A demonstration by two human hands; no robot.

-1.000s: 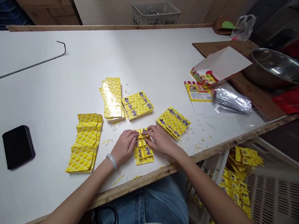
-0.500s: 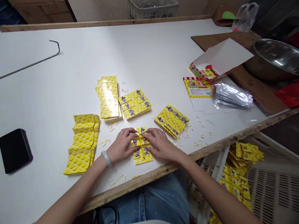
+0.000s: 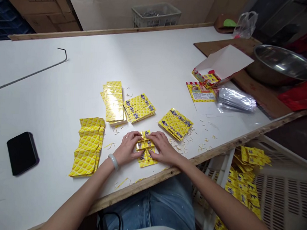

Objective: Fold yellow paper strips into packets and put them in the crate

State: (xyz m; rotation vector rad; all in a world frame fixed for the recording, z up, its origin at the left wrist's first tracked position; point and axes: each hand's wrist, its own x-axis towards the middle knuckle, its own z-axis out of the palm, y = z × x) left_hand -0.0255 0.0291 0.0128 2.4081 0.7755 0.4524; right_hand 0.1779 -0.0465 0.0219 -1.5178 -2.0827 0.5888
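A yellow printed card sheet with small purple figures lies at the table's front edge, its flaps folded in so that they meet along a middle line. From the left, my left hand pinches its flaps with thumb and fingers; a pale bracelet circles that wrist. My right hand grips the same card from the right, fingertips close to the middle line. Folded card stacks, one behind my hands and another to the right, show the same print. Plain-patterned yellow sheets, one pile upright-lying and one creased pile, lie left.
A phone and a bent metal rod lie left. At right are an open carton, clear plastic sleeves and a metal bowl. A white crate below holds yellow pieces. Thin scraps litter the table.
The view has shifted slightly, so the table's contents sit a little differently in frame. Both hands keep their hold on the card, with only slight finger movement.
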